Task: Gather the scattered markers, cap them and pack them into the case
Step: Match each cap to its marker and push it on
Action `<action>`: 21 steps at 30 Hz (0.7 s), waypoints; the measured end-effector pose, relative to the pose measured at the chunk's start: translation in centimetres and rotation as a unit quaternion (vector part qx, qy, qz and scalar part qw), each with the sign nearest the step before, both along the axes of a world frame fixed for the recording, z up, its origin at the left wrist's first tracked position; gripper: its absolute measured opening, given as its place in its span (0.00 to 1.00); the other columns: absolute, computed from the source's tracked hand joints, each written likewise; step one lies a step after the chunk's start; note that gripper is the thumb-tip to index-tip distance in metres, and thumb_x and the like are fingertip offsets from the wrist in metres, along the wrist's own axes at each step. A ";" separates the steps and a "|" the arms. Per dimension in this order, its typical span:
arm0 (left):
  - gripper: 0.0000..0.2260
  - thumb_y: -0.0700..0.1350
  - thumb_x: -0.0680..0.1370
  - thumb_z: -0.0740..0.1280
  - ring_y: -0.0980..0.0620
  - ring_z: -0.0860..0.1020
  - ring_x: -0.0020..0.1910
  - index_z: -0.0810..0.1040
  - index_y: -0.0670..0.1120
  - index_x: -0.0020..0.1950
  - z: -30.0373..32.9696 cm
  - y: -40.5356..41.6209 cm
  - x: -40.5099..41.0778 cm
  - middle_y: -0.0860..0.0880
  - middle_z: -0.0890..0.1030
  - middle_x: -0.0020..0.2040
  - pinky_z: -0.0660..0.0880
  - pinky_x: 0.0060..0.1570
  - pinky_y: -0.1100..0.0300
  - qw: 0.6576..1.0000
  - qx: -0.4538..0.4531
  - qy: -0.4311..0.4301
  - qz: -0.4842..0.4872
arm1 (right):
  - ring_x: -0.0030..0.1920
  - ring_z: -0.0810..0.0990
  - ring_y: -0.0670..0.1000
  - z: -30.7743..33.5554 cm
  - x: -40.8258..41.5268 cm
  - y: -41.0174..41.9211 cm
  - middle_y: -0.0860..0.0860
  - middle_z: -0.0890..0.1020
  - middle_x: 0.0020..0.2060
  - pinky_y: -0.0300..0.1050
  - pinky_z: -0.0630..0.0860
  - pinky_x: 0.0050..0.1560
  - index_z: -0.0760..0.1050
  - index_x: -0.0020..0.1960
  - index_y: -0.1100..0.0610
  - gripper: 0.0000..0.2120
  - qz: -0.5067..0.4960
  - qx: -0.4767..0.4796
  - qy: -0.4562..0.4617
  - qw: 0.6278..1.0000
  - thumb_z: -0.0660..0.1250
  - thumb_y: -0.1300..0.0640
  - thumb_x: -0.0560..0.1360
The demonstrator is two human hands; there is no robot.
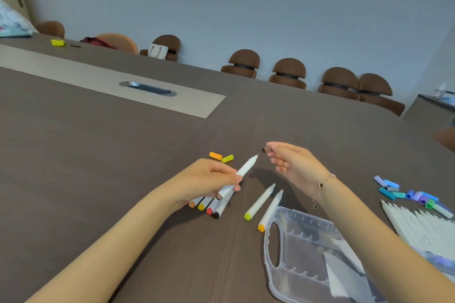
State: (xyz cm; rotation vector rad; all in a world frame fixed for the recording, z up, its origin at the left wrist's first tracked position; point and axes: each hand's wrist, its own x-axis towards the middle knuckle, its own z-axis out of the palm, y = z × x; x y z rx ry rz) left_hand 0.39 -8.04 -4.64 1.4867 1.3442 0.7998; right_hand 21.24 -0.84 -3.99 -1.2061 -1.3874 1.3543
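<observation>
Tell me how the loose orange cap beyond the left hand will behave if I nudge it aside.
The orange cap looks small, hollow and light, so it should skid or spin easily. It lies on its side on the smooth table, so it may roll. It touches the yellow-green cap, which would probably move with it.

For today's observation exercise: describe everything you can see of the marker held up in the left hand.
The marker has a slim white barrel that looks like plastic, a brown end cap at its lower end and a bare, uncapped tip pointing up and right. It is tilted above the table, gripped mid-barrel by the left hand. Its tip is near, but apart from, the brown cap pinched in the right hand.
</observation>
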 end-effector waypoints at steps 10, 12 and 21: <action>0.09 0.47 0.78 0.66 0.57 0.64 0.25 0.83 0.44 0.50 0.4 -0.6 0.7 0.58 0.74 0.24 0.67 0.26 0.72 0.999 0.002 0.003 -0.052 | 0.46 0.74 0.48 -0.8 0.8 -2.1 0.50 0.78 0.42 0.38 0.74 0.46 0.81 0.51 0.54 0.10 -0.019 0.059 -0.078 0.995 0.61 0.54 0.79; 0.09 0.47 0.78 0.67 0.56 0.64 0.26 0.84 0.44 0.49 0.3 -0.5 0.6 0.57 0.76 0.27 0.66 0.26 0.71 0.999 0.000 -0.002 -0.054 | 0.46 0.75 0.48 -0.5 0.8 -2.1 0.50 0.78 0.42 0.38 0.74 0.45 0.81 0.49 0.53 0.09 -0.002 0.063 -0.080 0.995 0.61 0.55 0.79; 0.08 0.47 0.77 0.67 0.56 0.63 0.27 0.84 0.45 0.49 0.1 -0.2 0.1 0.52 0.77 0.34 0.65 0.27 0.69 0.998 -0.008 -0.018 -0.059 | 0.42 0.74 0.46 0.0 0.6 -1.5 0.51 0.78 0.40 0.36 0.74 0.42 0.79 0.52 0.58 0.10 0.001 0.050 -0.006 0.999 0.59 0.60 0.80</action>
